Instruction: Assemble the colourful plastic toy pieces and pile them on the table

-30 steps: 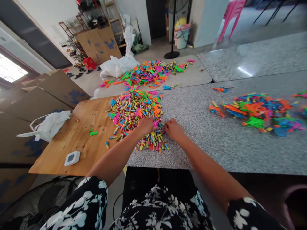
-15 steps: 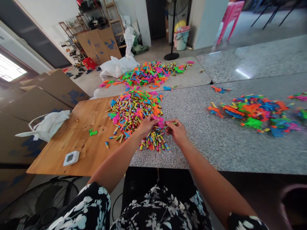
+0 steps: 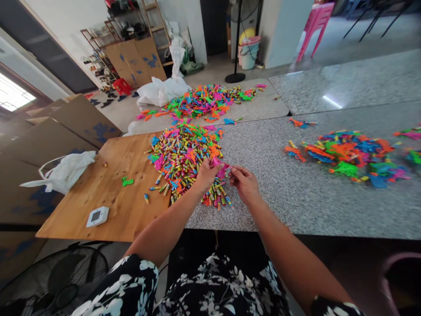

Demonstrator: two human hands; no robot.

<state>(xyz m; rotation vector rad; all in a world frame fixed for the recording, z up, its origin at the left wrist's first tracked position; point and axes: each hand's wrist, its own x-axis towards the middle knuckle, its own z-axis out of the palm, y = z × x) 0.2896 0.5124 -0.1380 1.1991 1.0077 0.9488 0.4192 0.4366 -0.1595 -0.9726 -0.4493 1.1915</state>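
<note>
My left hand pinches a pink toy gun above the front of a heap. Close on its right, my right hand is closed with thumb and forefinger together on a small tube at the front end of the gun. The fingers partly cover both pieces. Beneath and behind the hands lies the heap of small colourful tubes, mixed with pink, green, blue and orange toy guns. One green toy gun and a loose tube lie apart on the wooden board.
A pile of toy guns lies right on the granite table. Another pile sits at the back beside a white sack. A white digital device and a white bag are left; a fan stands below.
My hands have shifted slightly right, still together. The small tube now meets the front of the pink toy gun, and its yellow-green end no longer shows beyond my right fingers.
</note>
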